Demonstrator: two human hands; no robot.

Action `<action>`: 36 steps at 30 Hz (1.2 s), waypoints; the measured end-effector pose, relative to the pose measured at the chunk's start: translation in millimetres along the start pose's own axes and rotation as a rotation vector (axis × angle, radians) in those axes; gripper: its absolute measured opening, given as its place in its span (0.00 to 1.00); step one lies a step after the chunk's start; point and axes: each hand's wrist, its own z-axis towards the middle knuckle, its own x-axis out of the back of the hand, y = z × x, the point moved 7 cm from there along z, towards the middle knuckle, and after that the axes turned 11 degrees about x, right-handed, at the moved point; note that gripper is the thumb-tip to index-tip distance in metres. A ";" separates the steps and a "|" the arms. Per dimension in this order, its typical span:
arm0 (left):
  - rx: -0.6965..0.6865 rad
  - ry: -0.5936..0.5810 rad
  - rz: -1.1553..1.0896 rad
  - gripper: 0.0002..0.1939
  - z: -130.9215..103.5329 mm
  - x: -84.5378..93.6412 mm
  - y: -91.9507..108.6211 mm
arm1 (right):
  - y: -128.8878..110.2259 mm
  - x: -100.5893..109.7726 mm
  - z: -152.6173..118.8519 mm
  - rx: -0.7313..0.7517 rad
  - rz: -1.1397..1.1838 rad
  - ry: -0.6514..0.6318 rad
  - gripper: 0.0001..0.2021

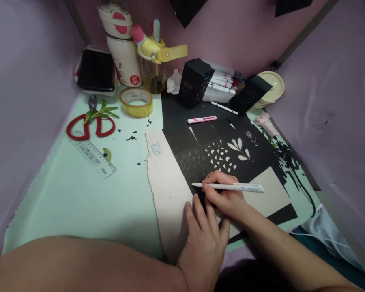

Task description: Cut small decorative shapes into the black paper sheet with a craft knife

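Note:
My right hand [224, 194] is closed around a white pen [243, 187], its tip pointing left at the black paper [182, 140]. Small triangles, stars and other shapes are outlined on that paper, and many small cut-outs and a leafy sprig shape [239, 149] show pale through it. Fingers spread, my left hand [204, 239] lies flat across the lower edge of the black paper and a torn-edged white sheet [162, 182]. Above my hands lies a pink craft knife [202, 120]. Part of the black paper is hidden beneath both hands.
Red-handled scissors [77, 126], a clear ruler [94, 158] and a tape roll [136, 102] lie to the left. Bottles [123, 56], a black box [196, 82] and markers [220, 87] stand at the back. Black scraps and a cable [304, 194] lie right.

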 end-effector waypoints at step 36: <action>0.024 -0.011 -0.045 0.35 2.1 -4.4 3.3 | 7.5 1.2 -4.4 -0.060 0.060 0.024 0.07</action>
